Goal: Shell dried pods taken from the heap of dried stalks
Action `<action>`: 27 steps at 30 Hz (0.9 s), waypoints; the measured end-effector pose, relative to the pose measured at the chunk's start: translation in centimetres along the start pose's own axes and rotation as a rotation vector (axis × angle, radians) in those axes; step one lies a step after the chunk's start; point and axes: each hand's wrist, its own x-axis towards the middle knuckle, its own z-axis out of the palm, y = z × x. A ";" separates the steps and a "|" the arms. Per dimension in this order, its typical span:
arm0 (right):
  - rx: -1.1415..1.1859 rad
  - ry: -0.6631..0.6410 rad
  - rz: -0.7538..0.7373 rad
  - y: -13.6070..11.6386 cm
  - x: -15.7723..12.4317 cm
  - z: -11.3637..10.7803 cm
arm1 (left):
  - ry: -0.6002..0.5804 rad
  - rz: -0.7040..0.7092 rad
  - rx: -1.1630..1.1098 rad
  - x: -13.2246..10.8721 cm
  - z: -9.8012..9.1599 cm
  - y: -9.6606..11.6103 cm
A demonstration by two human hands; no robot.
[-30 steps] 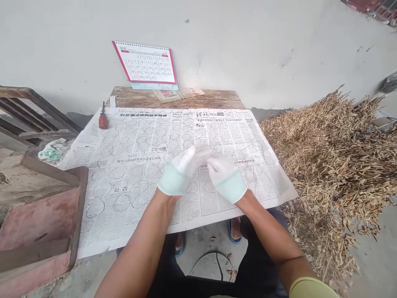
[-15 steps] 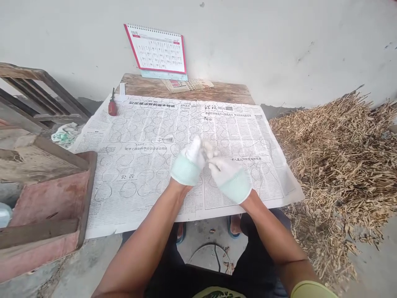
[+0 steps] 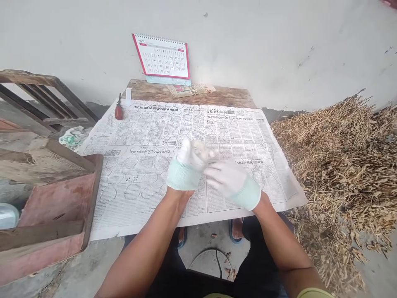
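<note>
Both my hands wear white gloves with pale green knitted cuffs, held over the newspaper point(image 3: 149, 215) that covers the table. My left hand point(image 3: 190, 159) is turned with its cream-coloured palm side showing; its thumb stands apart from the loosely bent fingers, and I see no object in it. My right hand point(image 3: 228, 178) lies just right of it, fingers stretched toward the left glove and somewhat smeared by motion. Whether the fingertips touch the left glove I cannot tell. Rows of round outlines are drawn on the newspaper.
A desk calendar point(image 3: 164, 58) leans on the wall at the table's back. Near the far left corner lies a red-handled screwdriver point(image 3: 118, 111). A wooden chair point(image 3: 89, 194) stands at left, with a crumpled cloth point(image 3: 72, 137) behind it. Dry stalks point(image 3: 338, 165) are heaped at right.
My right hand has drawn back to the right, from a pinch by the left glove to stretched fingers. My left hand has shifted slightly left. The view has tilted a little.
</note>
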 end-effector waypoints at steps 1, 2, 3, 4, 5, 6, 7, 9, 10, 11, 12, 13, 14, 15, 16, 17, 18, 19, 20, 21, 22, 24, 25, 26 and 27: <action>-0.021 -0.019 -0.015 0.0 0.1 0.2 | -0.001 0.006 0.012 0.0 0.0 0.0; -0.042 -0.031 -0.028 0.1 0.2 0.5 | 0.001 0.014 0.028 -0.1 0.1 -0.1; -0.062 -0.040 -0.040 0.2 0.2 0.7 | 0.007 0.027 0.042 -0.1 0.1 -0.2; -0.080 -0.049 -0.049 0.2 0.2 0.9 | 0.013 0.049 0.050 -0.1 0.2 -0.2; -0.093 -0.053 -0.053 0.3 0.1 1.0 | 0.019 0.079 0.059 -0.2 0.2 -0.3; -0.102 -0.053 -0.049 0.3 0.1 1.0 | 0.029 0.115 0.071 -0.2 0.3 -0.4; -0.108 -0.051 -0.046 0.3 0.1 1.0 | 0.043 0.157 0.089 -0.3 0.4 -0.5; -0.110 -0.041 -0.036 0.1 0.0 0.8 | 0.081 0.242 0.135 -0.3 0.5 -0.7; -0.105 -0.037 -0.034 0.0 0.0 0.6 | 0.106 0.277 0.160 -0.3 0.5 -0.9; -0.096 -0.037 -0.036 -0.1 0.0 0.5 | 0.128 0.304 0.181 -0.3 0.5 -1.0; -0.084 -0.039 -0.037 -0.2 0.0 0.3 | 0.144 0.323 0.197 -0.3 0.5 -1.1; -0.073 -0.039 -0.035 -0.3 -0.1 0.3 | 0.152 0.335 0.212 -0.3 0.5 -1.1; -0.063 -0.038 -0.029 -0.4 -0.1 0.2 | 0.160 0.342 0.225 -0.4 0.5 -1.2; -0.057 -0.036 -0.025 -0.5 -0.1 0.2 | 0.166 0.343 0.236 -0.5 0.6 -1.2; -0.055 -0.031 -0.019 -0.5 -0.2 0.2 | 0.169 0.334 0.247 -0.5 0.6 -1.1; -0.055 -0.023 -0.016 -0.5 -0.2 0.2 | 0.172 0.322 0.258 -0.6 0.7 -1.1; -0.058 -0.014 -0.014 -0.5 -0.3 0.3 | 0.170 0.307 0.269 -0.7 0.7 -1.0; -0.062 -0.006 -0.013 -0.5 -0.3 0.3 | 0.165 0.294 0.277 -0.8 0.8 -1.0; -0.066 -0.001 -0.012 -0.5 -0.4 0.3 | 0.158 0.285 0.283 -0.9 0.8 -0.9; -0.068 -0.001 -0.007 -0.5 -0.4 0.3 | 0.146 0.278 0.288 -0.9 0.9 -0.9; -0.069 -0.006 0.004 -0.6 -0.4 0.2 | 0.135 0.273 0.290 -1.0 1.0 -0.9; -0.071 -0.027 0.037 -0.7 -0.4 0.0 | 0.121 0.258 0.286 -1.0 1.2 -0.9; -0.069 -0.040 0.056 -0.7 -0.4 -0.1 | 0.121 0.252 0.284 -1.1 1.4 -0.9; -0.064 -0.052 0.074 -0.8 -0.4 -0.3 | 0.125 0.246 0.283 -1.1 1.6 -0.8; -0.057 -0.060 0.086 -0.8 -0.5 -0.4 | 0.136 0.247 0.286 -1.2 1.8 -0.8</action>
